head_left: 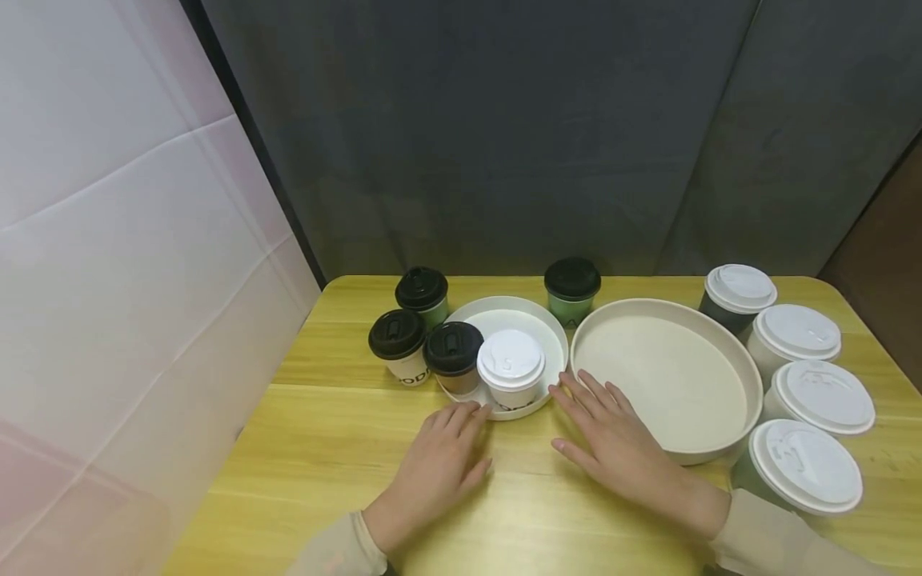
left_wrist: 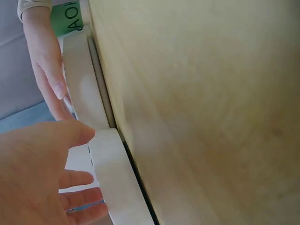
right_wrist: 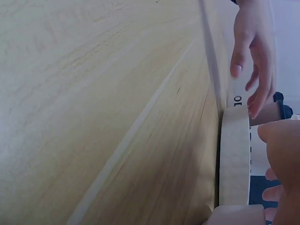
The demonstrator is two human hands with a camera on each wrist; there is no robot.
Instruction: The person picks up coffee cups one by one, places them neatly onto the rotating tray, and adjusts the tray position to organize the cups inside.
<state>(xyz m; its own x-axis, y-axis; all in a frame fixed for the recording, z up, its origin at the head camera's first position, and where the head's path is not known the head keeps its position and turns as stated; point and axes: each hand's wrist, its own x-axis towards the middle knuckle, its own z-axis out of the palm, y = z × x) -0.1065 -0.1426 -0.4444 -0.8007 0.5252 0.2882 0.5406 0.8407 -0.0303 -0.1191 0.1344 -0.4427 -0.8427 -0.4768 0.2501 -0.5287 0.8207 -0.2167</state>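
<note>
My left hand (head_left: 435, 468), fingers extended, hovers at the front rim of the small white round tray (head_left: 504, 308). On that tray stand a brown cup with a black lid (head_left: 452, 350) and a white cup with a white lid (head_left: 511, 360). Neither cup is held. The right hand (head_left: 612, 440) is spread over the front left rim of the larger cream tray (head_left: 663, 376), its fingertips close to the small tray's right side. In the left wrist view, the left thumb and fingers lie beside the small tray's wall (left_wrist: 117, 178).
A white cup with a black lid (head_left: 398, 340) and a green one (head_left: 422, 292) stand left of the small tray. Another green cup (head_left: 572, 284) is behind, between the trays. Several white-lidded cups (head_left: 798, 332) line the large tray's right side. A dark partition (head_left: 504, 144) rises behind the table.
</note>
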